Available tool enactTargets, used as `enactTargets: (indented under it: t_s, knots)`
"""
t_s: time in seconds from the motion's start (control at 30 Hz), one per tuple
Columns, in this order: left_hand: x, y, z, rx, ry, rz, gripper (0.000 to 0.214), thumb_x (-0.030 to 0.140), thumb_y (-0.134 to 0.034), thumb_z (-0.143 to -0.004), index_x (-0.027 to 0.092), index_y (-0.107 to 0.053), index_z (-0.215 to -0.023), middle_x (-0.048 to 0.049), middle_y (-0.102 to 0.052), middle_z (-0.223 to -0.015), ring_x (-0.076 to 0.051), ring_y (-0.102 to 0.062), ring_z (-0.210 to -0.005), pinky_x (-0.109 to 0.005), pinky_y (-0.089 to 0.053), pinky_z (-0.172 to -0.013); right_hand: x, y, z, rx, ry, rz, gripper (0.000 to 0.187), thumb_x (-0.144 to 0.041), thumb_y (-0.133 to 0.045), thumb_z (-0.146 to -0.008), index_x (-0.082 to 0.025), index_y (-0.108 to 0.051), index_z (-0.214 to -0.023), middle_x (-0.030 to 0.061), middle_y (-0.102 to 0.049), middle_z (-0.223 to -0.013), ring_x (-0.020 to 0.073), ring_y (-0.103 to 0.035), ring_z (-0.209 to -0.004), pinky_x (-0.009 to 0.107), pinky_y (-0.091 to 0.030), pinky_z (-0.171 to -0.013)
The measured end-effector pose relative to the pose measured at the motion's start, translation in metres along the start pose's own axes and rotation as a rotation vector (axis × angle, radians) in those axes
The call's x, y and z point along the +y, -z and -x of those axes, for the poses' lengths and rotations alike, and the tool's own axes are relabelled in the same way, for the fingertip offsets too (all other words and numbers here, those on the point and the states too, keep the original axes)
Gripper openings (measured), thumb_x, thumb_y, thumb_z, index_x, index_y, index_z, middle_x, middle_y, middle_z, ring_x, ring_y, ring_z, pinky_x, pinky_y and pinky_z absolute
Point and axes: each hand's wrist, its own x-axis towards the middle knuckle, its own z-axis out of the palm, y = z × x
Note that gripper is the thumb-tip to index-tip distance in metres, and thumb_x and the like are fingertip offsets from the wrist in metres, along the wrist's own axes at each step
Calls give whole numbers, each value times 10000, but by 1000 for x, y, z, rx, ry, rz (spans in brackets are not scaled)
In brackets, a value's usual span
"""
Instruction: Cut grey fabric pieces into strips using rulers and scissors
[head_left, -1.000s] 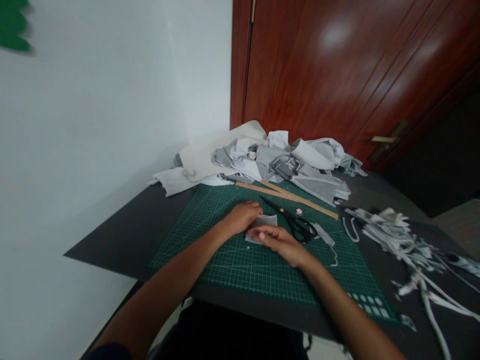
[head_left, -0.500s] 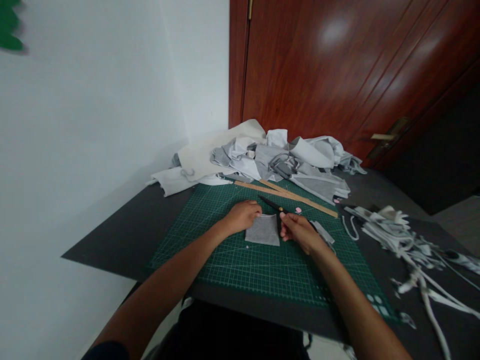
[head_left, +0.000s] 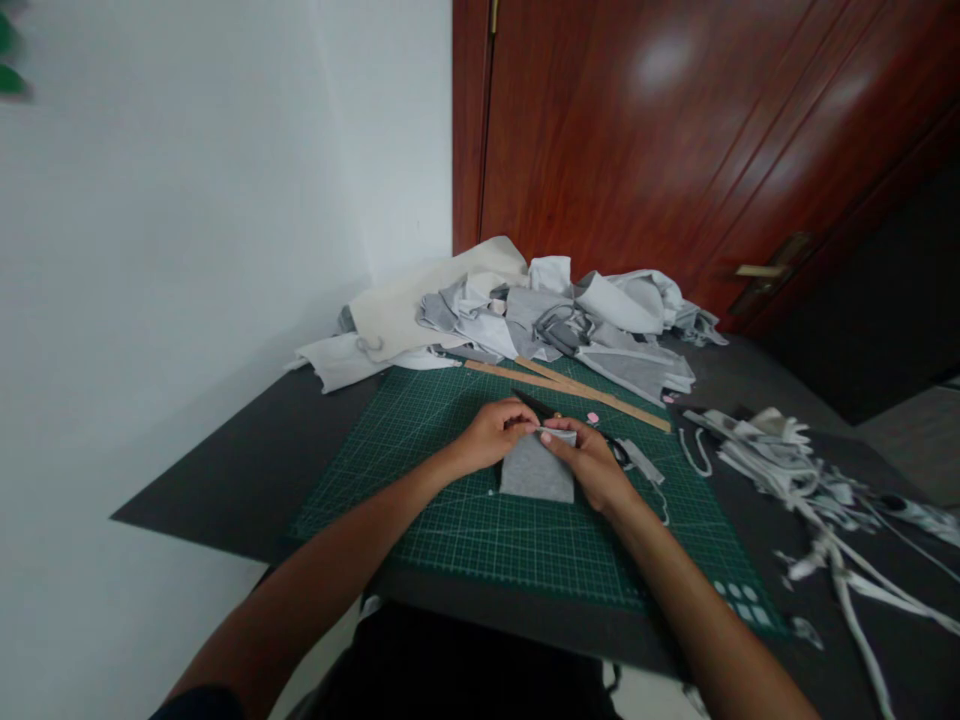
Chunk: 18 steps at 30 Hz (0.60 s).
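Grey fabric square stands between the two hands over the green cutting mat, its face turned toward the wearer. Its upper edge is at the fingertips, and the rest extends below them toward the wearer. The left hand comes in from the left and pinches the upper edge between thumb and curled fingers, close to the upper left part of the cloth. The right hand is at the upper right corner, its thumb on the near face and its fingers behind the edge, so the cloth is held between them. The two sets of fingertips are just beside each other along that edge; whether they touch cannot be told. Nor is it clear whether the lower edge rests on the mat or is slightly raised.

Just beyond the hands lie black scissors, partly hidden by them, the handles emerging to the right of the right hand. A pale fabric strip is near those handles. Farther off, two wooden rulers cross on the mat near a small pink piece, with a heap of grey and white cloth behind.
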Motion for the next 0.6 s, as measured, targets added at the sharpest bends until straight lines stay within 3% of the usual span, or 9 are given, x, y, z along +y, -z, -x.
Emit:
enactTargets:
  t_s: [0.07,0.2,0.33,0.47,0.6]
  knots:
    - [1,-3,1,20,32,50,140,179,-647,-854,161,-737,-960,-10,-675,-855,-132,-600,-760,-250,-464,-719,0,1,-1,34,54,-42,461,-563,-865,-647,-218,-700,-904,22,-708,-880,208,-621,-765,342,-483,-721]
    - [2,-8,3,21,92,112,314,179,-655,-846,165,-714,-1154,13,-646,-828,-118,-573,-729,-242,-464,-702,2,0,-2,142,176,-8,391,-530,-858,-673,-238,-711,-887,6,-703,-811,200,-591,-731,331,-471,-702]
    - [5,-7,2,14,89,73,351,213,-659,-870,157,-721,-1211,-13,-663,-879,-127,-584,-751,-247,-467,-691,-2,-2,0,138,268,14,288,-481,-828,-730,-253,-717,-867,25,-736,-873,224,-638,-827,357,-505,-769]
    - [8,-5,2,-36,67,36,236,204,-652,-880,167,-775,-1078,-41,-696,-917,-149,-625,-798,-255,-474,-699,-7,-2,4,101,348,67,206,-450,-793,-786,-265,-719,-839,33,-755,-911,248,-670,-930,408,-519,-878]
    - [12,-4,2,-39,53,21,116,184,-664,-861,164,-776,-886,-37,-698,-866,-154,-639,-806,-254,-475,-716,-7,0,4,130,357,64,216,-455,-786,-796,-257,-708,-836,37,-755,-900,253,-676,-920,421,-514,-891]
